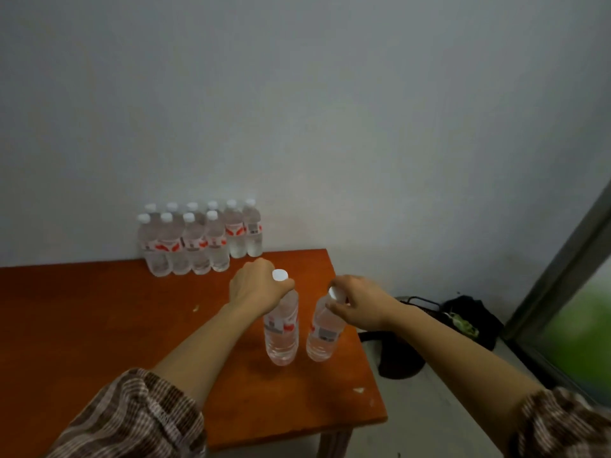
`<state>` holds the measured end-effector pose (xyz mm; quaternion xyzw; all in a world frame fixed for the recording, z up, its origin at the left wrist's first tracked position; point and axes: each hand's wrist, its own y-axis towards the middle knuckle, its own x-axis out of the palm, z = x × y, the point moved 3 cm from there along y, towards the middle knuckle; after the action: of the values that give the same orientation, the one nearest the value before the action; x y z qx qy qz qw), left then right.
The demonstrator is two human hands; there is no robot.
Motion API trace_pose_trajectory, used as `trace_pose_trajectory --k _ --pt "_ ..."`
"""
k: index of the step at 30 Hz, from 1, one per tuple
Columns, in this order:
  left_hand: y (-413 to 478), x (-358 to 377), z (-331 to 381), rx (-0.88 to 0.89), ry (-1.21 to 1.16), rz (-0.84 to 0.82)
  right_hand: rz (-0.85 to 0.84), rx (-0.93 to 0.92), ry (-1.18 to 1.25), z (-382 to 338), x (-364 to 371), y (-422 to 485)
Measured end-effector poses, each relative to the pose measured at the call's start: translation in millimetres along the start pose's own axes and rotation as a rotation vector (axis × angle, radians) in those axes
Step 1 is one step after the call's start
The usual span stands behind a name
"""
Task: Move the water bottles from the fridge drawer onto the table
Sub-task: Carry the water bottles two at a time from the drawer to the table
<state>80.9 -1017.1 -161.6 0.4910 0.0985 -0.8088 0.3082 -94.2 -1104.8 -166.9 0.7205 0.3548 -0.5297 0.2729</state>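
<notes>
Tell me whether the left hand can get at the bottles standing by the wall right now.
Probably yes, once freed: the left hand grips a bottle by its neck, but only bare table lies between it and the bottles by the wall.

clear plastic water bottles [201,241], smooth orange table [99,325], woven cloth sleeve [139,414]

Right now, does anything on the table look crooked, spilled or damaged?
One bottle, held by the right hand, tilts with its cap rightward; the other bottle, in the left hand, stands upright. A pale chip marks the table near its front right edge. No spill shows.
</notes>
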Motion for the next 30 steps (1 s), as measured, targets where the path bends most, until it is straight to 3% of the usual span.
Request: trace_pose_trajectory --k 13,30 --pt "197 16 -114 -0.125 -0.135 -0.151 -0.107 0.051 -0.082 -31 40 222" --pt "362 39 -164 -0.053 -0.068 -0.23 -0.179 0.056 -0.18 -31 67 401"
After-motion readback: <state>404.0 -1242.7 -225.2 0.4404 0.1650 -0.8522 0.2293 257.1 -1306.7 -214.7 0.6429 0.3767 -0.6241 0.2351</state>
